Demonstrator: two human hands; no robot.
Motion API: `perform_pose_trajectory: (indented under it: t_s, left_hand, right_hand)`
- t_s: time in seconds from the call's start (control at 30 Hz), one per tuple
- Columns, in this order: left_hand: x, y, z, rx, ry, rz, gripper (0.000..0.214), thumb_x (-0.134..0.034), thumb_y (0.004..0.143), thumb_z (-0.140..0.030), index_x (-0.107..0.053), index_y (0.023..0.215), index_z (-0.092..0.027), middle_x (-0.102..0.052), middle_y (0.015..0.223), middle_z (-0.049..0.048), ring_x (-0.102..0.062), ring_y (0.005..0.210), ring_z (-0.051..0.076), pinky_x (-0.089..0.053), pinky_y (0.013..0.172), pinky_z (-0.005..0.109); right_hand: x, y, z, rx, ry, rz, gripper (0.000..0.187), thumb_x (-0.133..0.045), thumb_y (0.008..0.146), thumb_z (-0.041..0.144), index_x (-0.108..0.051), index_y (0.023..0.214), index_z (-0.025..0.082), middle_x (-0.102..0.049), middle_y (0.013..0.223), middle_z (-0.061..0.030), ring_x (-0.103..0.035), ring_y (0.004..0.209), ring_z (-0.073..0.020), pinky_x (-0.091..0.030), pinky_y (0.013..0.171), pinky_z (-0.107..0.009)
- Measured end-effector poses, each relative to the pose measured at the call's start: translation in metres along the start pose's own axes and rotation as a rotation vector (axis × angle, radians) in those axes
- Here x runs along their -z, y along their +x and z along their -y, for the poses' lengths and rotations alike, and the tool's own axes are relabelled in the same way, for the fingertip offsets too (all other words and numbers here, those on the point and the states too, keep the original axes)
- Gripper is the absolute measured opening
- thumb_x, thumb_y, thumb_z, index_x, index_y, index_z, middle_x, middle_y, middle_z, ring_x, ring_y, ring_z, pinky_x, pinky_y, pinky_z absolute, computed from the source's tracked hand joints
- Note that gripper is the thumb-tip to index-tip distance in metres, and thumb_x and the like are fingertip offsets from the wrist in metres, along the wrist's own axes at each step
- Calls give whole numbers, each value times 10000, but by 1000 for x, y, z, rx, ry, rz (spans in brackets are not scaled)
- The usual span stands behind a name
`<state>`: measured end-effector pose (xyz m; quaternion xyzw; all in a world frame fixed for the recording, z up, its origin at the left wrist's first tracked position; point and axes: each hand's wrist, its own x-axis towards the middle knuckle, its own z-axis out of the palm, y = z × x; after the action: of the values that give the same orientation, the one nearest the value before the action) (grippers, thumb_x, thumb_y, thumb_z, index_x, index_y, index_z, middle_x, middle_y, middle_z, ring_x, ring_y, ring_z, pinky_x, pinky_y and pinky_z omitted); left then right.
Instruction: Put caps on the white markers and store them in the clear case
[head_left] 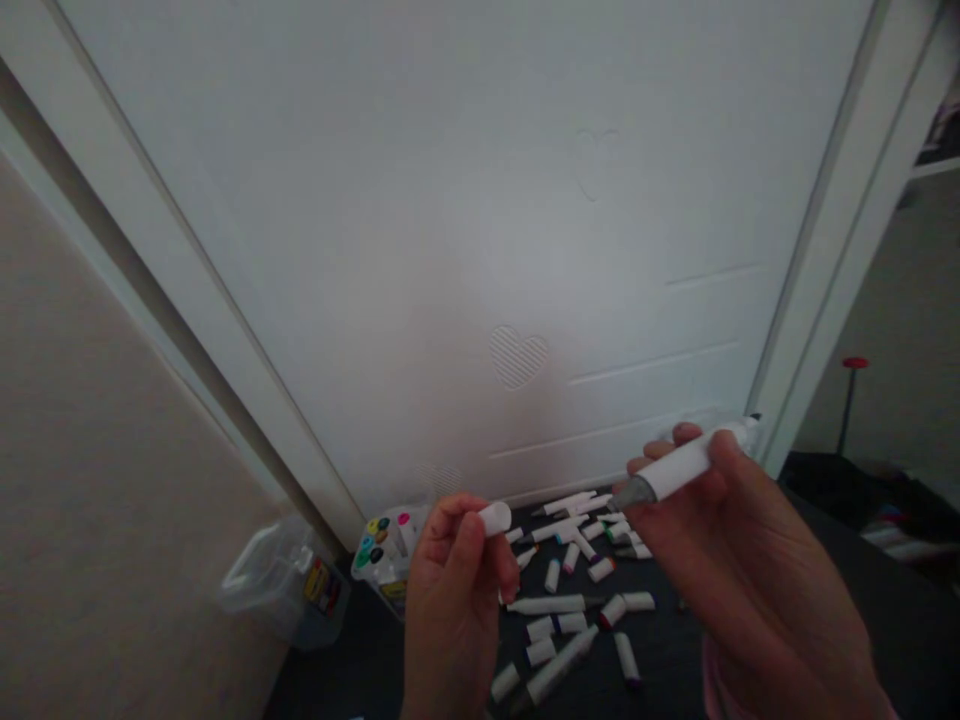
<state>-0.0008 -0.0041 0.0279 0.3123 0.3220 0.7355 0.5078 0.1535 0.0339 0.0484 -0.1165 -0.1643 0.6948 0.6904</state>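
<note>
A white cap is pinched between the thumb and fingers of the left hand. A white marker is gripped by the right hand, tilted with its grey end pointed left; it is held well apart from the cap, to its right. Beneath the hands, loose markers and short caps are scattered across the dark table. At the left, colour-ended markers are held upright in a clear case, with a transparent bin placed farther left. The far side is bounded by a white panel patterned with hearts.
</note>
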Motion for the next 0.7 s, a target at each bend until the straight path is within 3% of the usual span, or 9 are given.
perform_pose_trajectory:
  t_s: [0.17,0.33,0.47,0.7]
  left_hand:
    - [-7,9,2,-22,-200,17,189,-640,690,-344,-561,677,-173,-434,492,-62,-385,403,26,-328,404,148]
    - [-7,21,12,221,-359,-52,166,-695,615,-252,-562,645,-158,-436,542,-62,-329,405,17,-271,382,152]
    - [-1,28,18,391,-439,-145,197,-730,537,-188,-585,666,-159,-447,568,-56,-300,423,21,-243,375,147]
    - [4,28,17,399,-476,-141,135,-660,615,-179,-600,735,-166,-468,634,-34,-347,480,39,-294,401,152]
  right_hand:
    - [-8,0,-11,-9,80,5,78,-601,733,303,-594,784,244,-635,812,44,-589,782,-106,-500,709,-269]
    - [-3,13,-21,-81,41,11,74,-618,716,291,-608,776,251,-635,698,45,-589,687,-103,-508,679,-262]
    - [2,25,-29,-98,53,-19,55,-603,727,265,-610,776,243,-651,749,49,-596,699,-89,-505,684,-226]
    - [5,31,-44,-137,-16,-68,58,-597,716,258,-603,769,235,-640,737,56,-592,700,-82,-494,693,-224]
